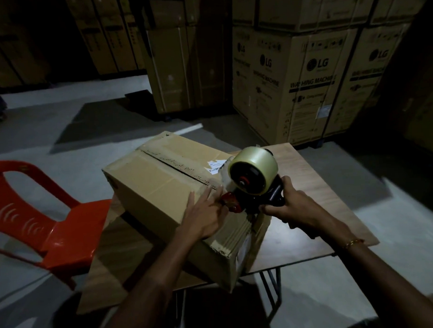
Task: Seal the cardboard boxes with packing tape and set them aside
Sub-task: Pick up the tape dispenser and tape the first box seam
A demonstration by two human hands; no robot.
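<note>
1. Box lies on the table, flaps shut, seam facing up for taping.
2. Left hand lies flat, fingers spread, steadying the lid; right hand grips the tape gun at the near seam end.

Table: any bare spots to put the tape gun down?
Bare wood on the table right of the cardboard box, behind the right hand. Another patch at the near-left corner, beside the orange chair. Box top is crowded: left hand, tape dispenser.
</note>
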